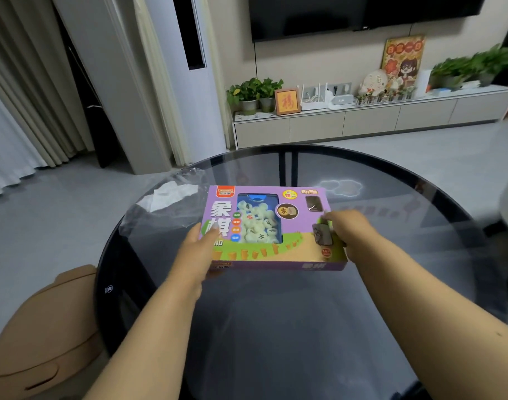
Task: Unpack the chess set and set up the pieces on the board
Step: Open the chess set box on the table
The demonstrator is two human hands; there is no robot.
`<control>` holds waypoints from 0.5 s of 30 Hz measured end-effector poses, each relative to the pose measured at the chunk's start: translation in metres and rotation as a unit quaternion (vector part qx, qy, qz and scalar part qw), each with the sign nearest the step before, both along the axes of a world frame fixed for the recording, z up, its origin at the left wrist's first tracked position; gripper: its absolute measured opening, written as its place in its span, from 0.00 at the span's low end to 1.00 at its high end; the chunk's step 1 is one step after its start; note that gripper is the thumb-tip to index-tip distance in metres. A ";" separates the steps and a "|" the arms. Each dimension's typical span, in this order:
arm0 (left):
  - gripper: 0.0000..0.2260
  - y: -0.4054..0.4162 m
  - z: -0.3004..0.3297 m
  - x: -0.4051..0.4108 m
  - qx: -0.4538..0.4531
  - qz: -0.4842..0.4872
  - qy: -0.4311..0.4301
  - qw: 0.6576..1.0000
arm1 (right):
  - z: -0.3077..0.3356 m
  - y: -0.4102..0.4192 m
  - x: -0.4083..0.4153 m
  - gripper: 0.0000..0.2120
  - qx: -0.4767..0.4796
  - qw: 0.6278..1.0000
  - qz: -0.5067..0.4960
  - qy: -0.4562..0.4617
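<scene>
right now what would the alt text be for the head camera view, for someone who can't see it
Two bare hands hold a purple chess set box over a round dark glass table, the left hand gripping its left edge, the right hand its right end. Crumpled clear plastic wrap lies on the table behind it.

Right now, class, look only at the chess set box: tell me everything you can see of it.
The chess set box is flat, purple printed cardboard with large white characters and a clear window showing pale round pieces inside. It looks unopened, lying face up on the dark glass table. The left hand grips its left edge, thumb on top; the right hand grips its right end.
</scene>
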State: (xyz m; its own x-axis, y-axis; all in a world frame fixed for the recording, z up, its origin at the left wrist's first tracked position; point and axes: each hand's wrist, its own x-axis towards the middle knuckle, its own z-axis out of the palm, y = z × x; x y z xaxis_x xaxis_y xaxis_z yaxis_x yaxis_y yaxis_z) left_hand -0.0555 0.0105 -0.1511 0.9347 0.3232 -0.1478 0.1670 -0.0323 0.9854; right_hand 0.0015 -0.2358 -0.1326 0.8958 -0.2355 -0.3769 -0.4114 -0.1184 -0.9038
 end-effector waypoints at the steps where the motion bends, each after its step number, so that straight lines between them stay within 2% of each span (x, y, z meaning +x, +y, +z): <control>1: 0.06 0.001 0.003 -0.005 -0.036 -0.001 0.002 0.999 | 0.002 0.002 -0.002 0.10 0.032 0.999 -0.004 0.008; 6: 0.09 0.009 0.006 -0.023 -0.113 0.032 -0.011 0.993 | 0.014 0.004 -0.006 0.09 0.132 0.991 0.013 0.025; 9: 0.10 0.014 0.006 -0.027 -0.138 0.051 -0.012 0.989 | 0.017 0.005 -0.007 0.06 0.130 0.991 0.029 0.027; 15: 0.10 0.019 0.006 -0.029 -0.134 0.065 -0.036 0.988 | 0.021 0.007 -0.011 0.12 0.074 0.997 0.017 0.015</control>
State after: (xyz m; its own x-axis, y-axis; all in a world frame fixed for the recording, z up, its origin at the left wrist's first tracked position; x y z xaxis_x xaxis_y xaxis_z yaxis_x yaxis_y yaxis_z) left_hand -0.0845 0.0297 -0.1449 0.8992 0.3996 -0.1784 0.0808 0.2491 0.9651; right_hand -0.0091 -0.2285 -0.1116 0.8902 -0.1453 -0.4319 -0.4365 0.0004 -0.8997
